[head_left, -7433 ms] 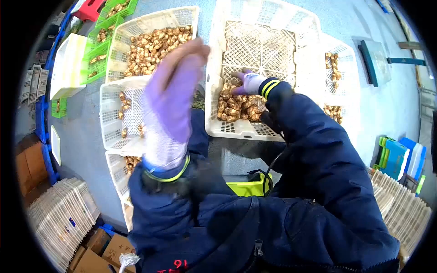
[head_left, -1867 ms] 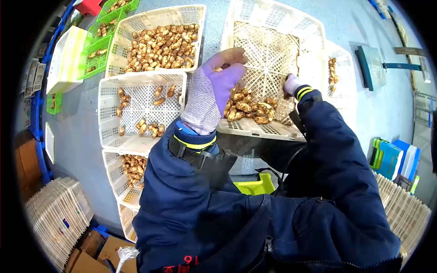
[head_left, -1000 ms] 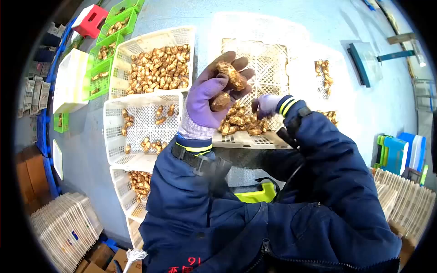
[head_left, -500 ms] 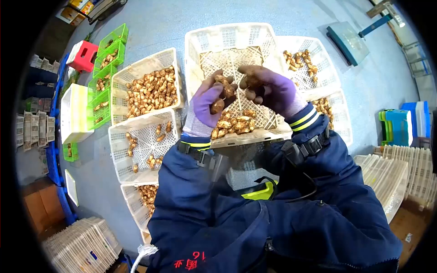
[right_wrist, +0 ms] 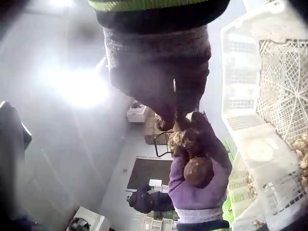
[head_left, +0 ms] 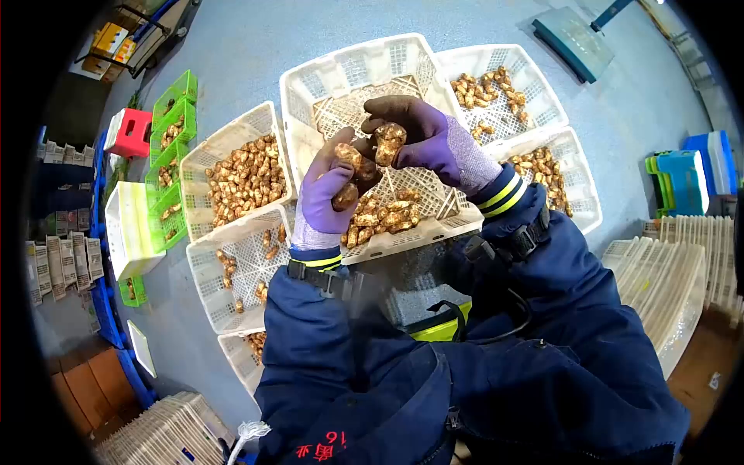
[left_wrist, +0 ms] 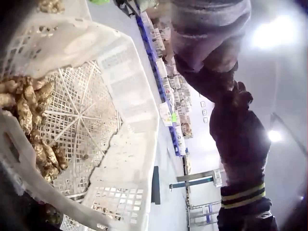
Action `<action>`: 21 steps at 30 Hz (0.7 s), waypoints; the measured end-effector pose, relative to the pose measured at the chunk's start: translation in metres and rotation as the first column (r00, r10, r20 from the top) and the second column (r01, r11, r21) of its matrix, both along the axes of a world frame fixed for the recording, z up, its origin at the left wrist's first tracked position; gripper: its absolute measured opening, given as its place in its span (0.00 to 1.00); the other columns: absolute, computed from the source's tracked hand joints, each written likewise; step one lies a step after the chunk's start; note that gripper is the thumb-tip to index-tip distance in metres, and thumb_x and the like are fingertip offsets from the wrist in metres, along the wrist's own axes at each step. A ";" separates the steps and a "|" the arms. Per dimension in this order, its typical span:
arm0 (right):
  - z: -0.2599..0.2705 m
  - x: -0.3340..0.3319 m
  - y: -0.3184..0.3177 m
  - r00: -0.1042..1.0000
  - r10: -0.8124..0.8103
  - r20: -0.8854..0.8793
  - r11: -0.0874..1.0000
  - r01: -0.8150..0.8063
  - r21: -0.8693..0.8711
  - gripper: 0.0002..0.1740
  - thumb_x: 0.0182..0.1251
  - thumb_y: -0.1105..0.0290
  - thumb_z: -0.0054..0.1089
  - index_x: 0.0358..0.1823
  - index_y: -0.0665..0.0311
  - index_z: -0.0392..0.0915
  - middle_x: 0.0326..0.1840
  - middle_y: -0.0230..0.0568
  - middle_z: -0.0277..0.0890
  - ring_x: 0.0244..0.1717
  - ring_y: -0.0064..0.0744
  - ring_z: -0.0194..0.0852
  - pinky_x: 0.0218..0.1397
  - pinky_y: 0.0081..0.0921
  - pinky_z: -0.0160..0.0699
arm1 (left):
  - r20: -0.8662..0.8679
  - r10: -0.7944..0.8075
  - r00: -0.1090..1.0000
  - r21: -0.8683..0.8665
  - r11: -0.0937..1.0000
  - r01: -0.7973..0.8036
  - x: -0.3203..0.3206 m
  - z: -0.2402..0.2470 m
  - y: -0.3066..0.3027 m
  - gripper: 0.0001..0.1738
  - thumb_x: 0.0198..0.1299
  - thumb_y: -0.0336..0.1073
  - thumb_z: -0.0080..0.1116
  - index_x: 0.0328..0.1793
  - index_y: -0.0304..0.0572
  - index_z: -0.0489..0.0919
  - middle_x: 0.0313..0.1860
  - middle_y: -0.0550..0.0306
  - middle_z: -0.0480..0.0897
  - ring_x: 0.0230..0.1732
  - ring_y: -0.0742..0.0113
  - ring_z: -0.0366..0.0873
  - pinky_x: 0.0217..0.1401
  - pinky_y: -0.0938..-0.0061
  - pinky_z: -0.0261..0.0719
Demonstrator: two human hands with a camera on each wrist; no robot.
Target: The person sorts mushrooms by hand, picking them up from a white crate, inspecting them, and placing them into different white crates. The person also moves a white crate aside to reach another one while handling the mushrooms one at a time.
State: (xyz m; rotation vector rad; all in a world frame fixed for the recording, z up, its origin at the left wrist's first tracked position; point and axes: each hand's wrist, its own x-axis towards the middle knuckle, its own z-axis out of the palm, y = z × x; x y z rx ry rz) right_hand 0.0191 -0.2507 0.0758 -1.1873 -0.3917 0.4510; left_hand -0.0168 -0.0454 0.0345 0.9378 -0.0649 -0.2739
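Observation:
Both gloved hands are raised side by side over the large white crate (head_left: 298,132). The left hand (head_left: 324,203) holds brown knobbly tubers (head_left: 346,197), with its fingers curled round them. Close beside it, the right hand (head_left: 438,143) pinches one tuber (head_left: 390,142) between thumb and fingers. A heap of tubers (head_left: 387,215) lies at the crate's near side. In the right wrist view, the left hand (right_wrist: 202,185) has a round tuber (right_wrist: 198,172) against its palm. The left wrist view shows the right hand (left_wrist: 238,134) dark, its grip hidden.
White crates with tubers stand left (head_left: 194,167) and right (head_left: 542,85) of the large crate. Green baskets (head_left: 186,132) and a red stool (head_left: 132,133) are farther left. A platform scale (head_left: 573,43) stands at the back right; stacked white crates (head_left: 659,287) are at the right.
The right hand has come up from the heap beside the left hand and now pinches a tuber. The left hand still holds its tubers. The head view has shifted, showing more floor beyond the crates.

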 end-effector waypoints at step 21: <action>-0.002 0.003 -0.003 0.961 -0.175 -0.213 0.978 0.145 -0.150 0.19 0.68 0.55 0.55 0.47 0.66 0.78 0.36 0.38 0.78 0.34 0.26 0.79 0.38 0.22 0.78 | -0.229 0.207 0.951 0.027 0.978 -0.207 -0.001 -0.027 0.020 0.24 0.65 0.35 0.55 0.67 0.36 0.69 0.51 0.49 0.78 0.50 0.60 0.80 0.49 0.73 0.81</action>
